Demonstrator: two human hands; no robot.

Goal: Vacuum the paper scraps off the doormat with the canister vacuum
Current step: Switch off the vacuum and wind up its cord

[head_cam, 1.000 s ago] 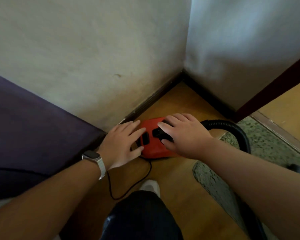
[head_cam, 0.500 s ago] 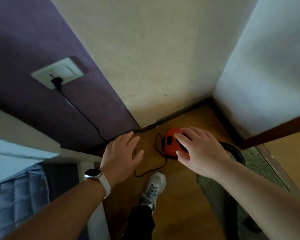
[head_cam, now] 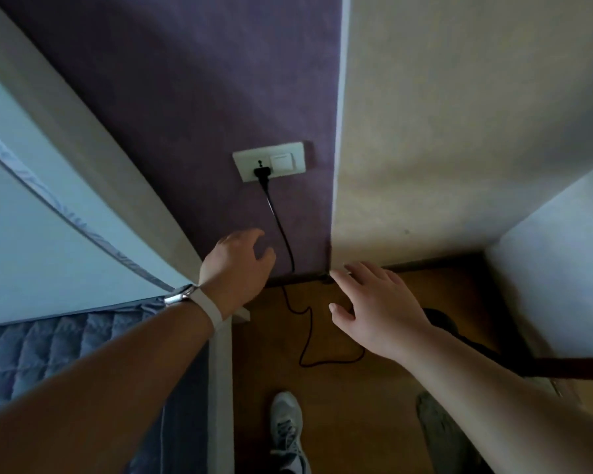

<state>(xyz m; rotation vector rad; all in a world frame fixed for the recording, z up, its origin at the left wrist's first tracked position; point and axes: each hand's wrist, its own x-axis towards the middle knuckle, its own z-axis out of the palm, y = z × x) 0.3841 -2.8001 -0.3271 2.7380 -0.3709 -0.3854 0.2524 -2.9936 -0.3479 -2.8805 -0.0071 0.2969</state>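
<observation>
Both hands empty: left hand [head_cam: 235, 268] loosely curled, right hand [head_cam: 374, 309] fingers spread wide. Power cord [head_cam: 281, 230] hangs between them, plugged into wall socket [head_cam: 269, 161] above.

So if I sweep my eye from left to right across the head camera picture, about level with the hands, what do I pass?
Quilted blue bedding → wristwatch → left hand → black power cord → right hand → black vacuum hose → pale wall on the right.
</observation>
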